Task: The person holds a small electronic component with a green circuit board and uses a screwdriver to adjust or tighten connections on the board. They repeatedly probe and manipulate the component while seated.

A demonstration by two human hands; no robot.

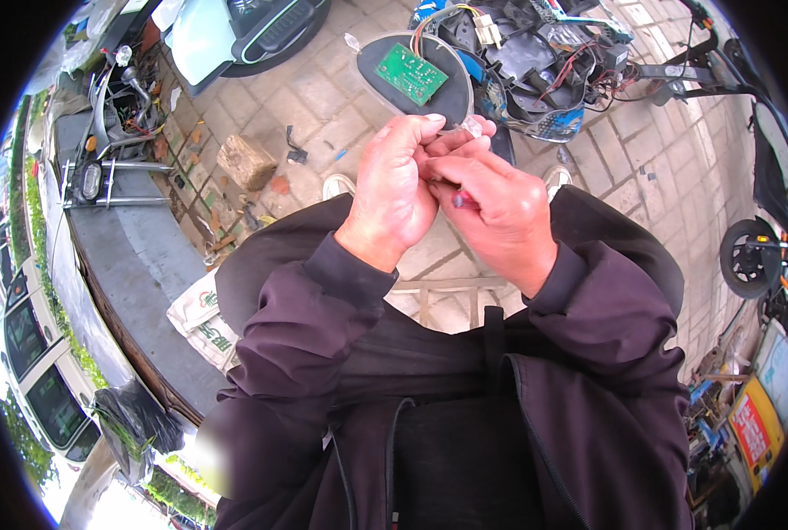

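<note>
My left hand (392, 190) and my right hand (500, 199) meet in front of me, between my knees. The left fingers are curled, thumb raised, at the near edge of a dark oval panel (385, 93). The right fingers pinch close against them; what lies between is hidden. A small reddish and bluish end (466, 201) shows in the right palm, too little to name. On the panel rests a green circuit board (410, 74) with wires running up to a white connector (487, 31). A clear piece (472, 127) is by the left fingertips.
Beyond the panel lies a heap of black and blue plastic parts with wires (539, 71). A wooden block (246, 162) and scraps lie on the paving at left. A pale blue vehicle body part (201, 40) is far left, a wheel (750, 258) at right.
</note>
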